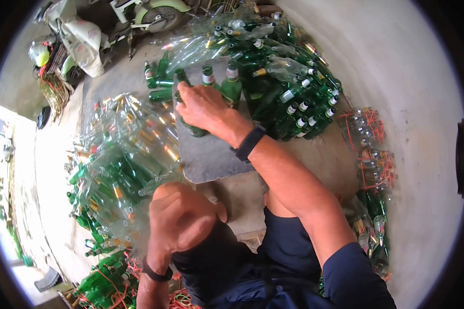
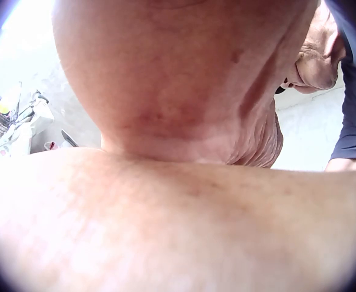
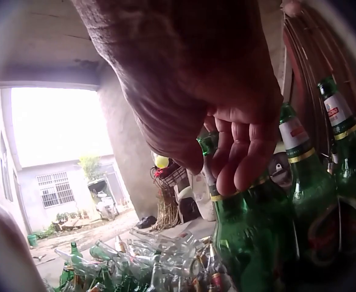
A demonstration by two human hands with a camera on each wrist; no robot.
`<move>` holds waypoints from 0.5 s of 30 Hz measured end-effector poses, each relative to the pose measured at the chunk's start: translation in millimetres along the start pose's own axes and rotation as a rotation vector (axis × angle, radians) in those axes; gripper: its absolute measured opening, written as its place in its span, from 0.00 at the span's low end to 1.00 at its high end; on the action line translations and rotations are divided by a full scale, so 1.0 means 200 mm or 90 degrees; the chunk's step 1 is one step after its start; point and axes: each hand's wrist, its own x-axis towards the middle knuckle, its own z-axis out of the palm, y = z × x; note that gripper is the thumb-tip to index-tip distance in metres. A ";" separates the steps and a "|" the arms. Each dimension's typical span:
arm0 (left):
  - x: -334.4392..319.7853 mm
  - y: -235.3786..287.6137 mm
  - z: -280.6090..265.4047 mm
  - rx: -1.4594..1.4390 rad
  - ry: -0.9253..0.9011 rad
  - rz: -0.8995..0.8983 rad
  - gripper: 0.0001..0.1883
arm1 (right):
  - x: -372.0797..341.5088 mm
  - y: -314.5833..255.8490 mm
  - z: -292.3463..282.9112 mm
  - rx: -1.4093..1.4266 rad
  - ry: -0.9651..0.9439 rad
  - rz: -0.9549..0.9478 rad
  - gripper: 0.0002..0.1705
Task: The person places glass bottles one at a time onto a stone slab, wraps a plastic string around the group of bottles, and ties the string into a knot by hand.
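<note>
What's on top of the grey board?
Green bottles stand on the grey board, toward its far end; the right hand grips one by the neck. The hand covers parts of some bottles and of the surface below, so I can't give an exact count.

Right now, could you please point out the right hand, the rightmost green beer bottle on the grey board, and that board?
Right hand (image 1: 207,106), head view, back of the hand.
Rightmost green beer bottle (image 1: 231,87), head view, shoulder below the neck label.
Grey board (image 1: 211,157), head view, bare near part.
</note>
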 end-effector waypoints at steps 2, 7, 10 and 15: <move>0.00 0.01 0.00 0.028 0.007 -0.005 0.09 | -0.02 0.00 -0.03 0.016 0.006 -0.001 0.17; 0.00 -0.02 0.01 0.010 0.026 0.002 0.13 | -0.07 0.22 -0.25 -0.033 0.044 0.002 0.10; -0.02 -0.03 0.01 0.021 0.038 0.010 0.18 | -0.14 0.52 -0.44 -0.111 0.001 0.080 0.13; -0.02 -0.06 0.02 0.029 0.035 0.008 0.18 | -0.37 0.87 -0.61 -0.250 -0.127 0.240 0.12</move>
